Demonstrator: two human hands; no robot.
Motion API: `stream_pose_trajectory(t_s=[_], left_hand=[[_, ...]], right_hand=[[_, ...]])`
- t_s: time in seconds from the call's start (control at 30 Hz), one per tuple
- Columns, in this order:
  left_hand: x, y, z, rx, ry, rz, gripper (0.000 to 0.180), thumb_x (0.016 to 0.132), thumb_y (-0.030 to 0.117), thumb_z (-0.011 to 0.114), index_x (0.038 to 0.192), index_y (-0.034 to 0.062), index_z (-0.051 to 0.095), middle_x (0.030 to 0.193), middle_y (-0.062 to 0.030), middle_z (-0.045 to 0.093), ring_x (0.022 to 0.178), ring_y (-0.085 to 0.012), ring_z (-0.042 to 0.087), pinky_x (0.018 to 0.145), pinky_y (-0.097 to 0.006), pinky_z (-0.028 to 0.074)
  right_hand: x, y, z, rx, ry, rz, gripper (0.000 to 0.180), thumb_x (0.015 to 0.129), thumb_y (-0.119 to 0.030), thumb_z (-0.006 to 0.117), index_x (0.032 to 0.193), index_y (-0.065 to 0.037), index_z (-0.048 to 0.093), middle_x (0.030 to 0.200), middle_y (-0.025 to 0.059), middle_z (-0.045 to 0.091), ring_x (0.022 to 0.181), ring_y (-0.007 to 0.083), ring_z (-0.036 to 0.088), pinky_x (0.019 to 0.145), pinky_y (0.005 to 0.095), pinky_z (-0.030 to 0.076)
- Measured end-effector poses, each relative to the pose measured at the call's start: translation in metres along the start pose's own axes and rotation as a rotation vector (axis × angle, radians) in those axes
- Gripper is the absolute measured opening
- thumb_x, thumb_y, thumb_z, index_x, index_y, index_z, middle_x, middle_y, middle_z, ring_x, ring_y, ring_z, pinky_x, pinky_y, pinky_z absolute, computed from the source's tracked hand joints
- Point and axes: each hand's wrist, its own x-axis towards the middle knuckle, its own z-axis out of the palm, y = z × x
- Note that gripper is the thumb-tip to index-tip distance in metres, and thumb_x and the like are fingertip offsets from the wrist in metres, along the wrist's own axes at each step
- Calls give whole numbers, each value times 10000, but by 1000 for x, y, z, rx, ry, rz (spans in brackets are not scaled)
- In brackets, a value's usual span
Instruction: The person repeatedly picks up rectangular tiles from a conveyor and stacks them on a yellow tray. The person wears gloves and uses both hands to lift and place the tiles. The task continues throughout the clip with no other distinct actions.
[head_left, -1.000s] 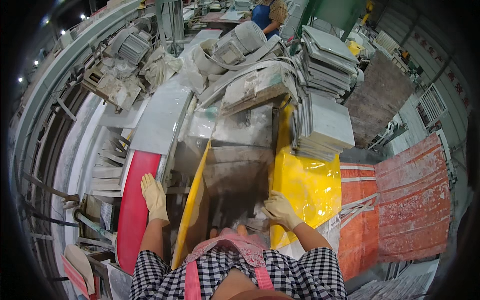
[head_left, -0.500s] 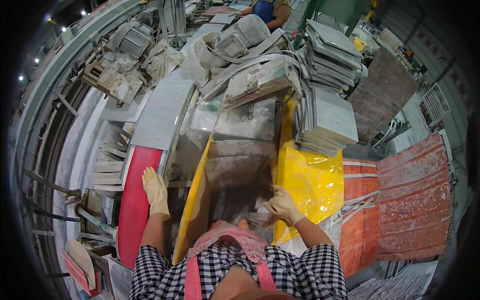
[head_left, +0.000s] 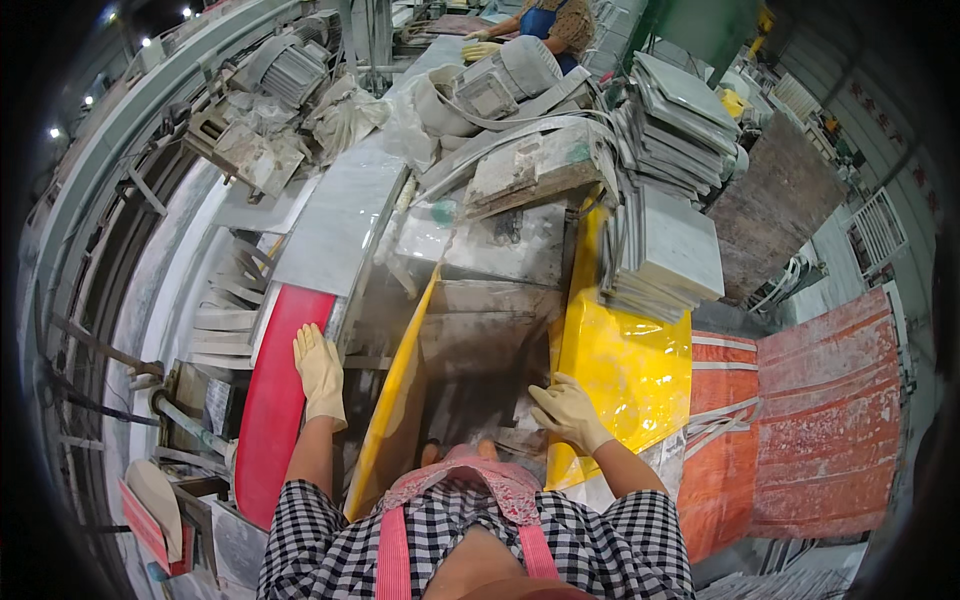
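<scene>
My left hand (head_left: 319, 375), in a cream rubber glove, lies flat with fingers stretched out along the right side of a red surface (head_left: 275, 400). Just beyond the red rests a wet grey stone slab (head_left: 335, 225), which my left hand does not reach. My right hand (head_left: 570, 412), gloved alike, is at the left edge of a shiny yellow sheet (head_left: 635, 375) draped over a support. Its fingers are loosely apart, and nothing shows in its grasp. Between my arms stands a narrow yellow panel (head_left: 395, 375).
Stacked grey tiles (head_left: 665, 240) stand beyond the yellow sheet. A dusty electric motor (head_left: 510, 78) sits above the machine ahead. Another person (head_left: 550, 25) in a blue apron works at the far end, one gloved hand low. Orange sheeting (head_left: 720, 440) hangs at right.
The view has shifted slightly, showing more of the far person. My right hand's fingers have uncurled somewhat at the yellow edge. My left hand remains on the red surface.
</scene>
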Motion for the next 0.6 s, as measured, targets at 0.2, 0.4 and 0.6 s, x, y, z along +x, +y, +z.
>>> stream_pose_trajectory(t_s=[0.2, 0.4, 0.6], left_hand=[[-1, 1, -4, 10, -34, -1, 539, 1041, 252, 441, 1484, -55, 429, 1517, -239, 477, 1452, -356, 399, 1242, -453, 231], [0, 2, -3, 19, -30, 7, 544, 1047, 268, 430, 1489, -49, 427, 1527, -227, 473, 1461, -348, 389, 1242, -452, 226], [-1, 3, -6, 14, -44, -7, 547, 1047, 271, 429, 1493, -45, 425, 1533, -221, 469, 1461, -341, 392, 1242, -450, 227]], right_hand=[[-2, 3, 5, -76, -57, 42, 443, 934, -344, 577, 622, -57, 705, 693, 173, 680, 838, 330, 679, 1124, 456, 391], [-3, 9, 10, -153, -228, 44, 374, 896, -325, 579, 626, -99, 706, 651, 160, 664, 790, 343, 673, 1135, 465, 379], [-6, 8, 12, -184, -110, 19, 420, 924, -318, 603, 561, -116, 658, 600, 121, 620, 690, 316, 626, 1098, 435, 425]])
